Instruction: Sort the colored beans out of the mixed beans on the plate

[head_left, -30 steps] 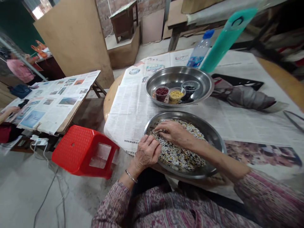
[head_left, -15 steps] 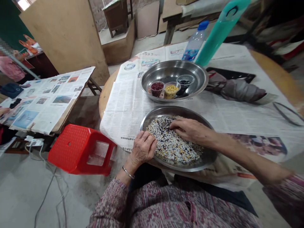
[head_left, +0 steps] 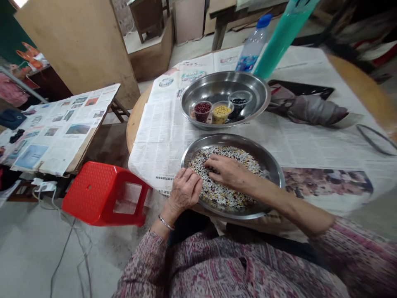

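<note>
A round steel basin (head_left: 269, 165) holds a loose mix of grains (head_left: 229, 196), mostly white with yellow and dark bits. My left hand (head_left: 185, 188) has its fingers closed over the basin's left rim. Down in the mix is my right hand (head_left: 225, 169), with fingers bent and apart and the tips partly hidden among the grains. Behind stands a second steel basin (head_left: 214, 87) with clear plastic cups inside: a cup of dark red beans (head_left: 202, 111), a cup of yellow grains (head_left: 221, 112) and a cup of black beans (head_left: 238, 102).
Newspaper (head_left: 155, 145) covers the round table. A water bottle (head_left: 251, 45), a tall turquoise object (head_left: 283, 37) and a folded grey umbrella (head_left: 313, 108) stand or lie beyond the basins. To the left are a red stool (head_left: 93, 192), another newspaper-covered table (head_left: 68, 124) and floor cables (head_left: 66, 244).
My right hand has moved left through the grains, toward my left hand. The left hand keeps its place on the rim. The whole view has shifted slightly.
</note>
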The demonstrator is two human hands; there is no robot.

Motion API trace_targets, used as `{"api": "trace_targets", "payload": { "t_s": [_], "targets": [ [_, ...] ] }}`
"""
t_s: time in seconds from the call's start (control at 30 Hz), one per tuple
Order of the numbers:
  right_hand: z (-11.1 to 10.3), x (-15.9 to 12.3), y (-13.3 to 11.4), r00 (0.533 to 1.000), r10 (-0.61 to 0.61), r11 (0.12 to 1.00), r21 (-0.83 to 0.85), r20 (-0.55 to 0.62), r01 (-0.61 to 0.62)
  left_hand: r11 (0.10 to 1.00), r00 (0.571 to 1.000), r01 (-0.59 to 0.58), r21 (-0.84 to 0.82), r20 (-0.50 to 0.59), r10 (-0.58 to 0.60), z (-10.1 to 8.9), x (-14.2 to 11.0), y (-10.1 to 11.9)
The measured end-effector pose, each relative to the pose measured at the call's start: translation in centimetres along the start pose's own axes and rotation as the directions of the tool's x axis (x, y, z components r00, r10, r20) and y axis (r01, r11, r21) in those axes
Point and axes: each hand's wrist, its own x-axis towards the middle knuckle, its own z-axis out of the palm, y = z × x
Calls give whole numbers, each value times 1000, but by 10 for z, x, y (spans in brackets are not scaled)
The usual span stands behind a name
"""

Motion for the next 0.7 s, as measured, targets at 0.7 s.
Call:
{"api": "trace_targets", "payload": {
  "t_s": [0.7],
  "targets": [
    [-32,-65,9,985,123,984,117,117,-137,1000,999,4,25,38,-5,0,0,1]
  ]
}}
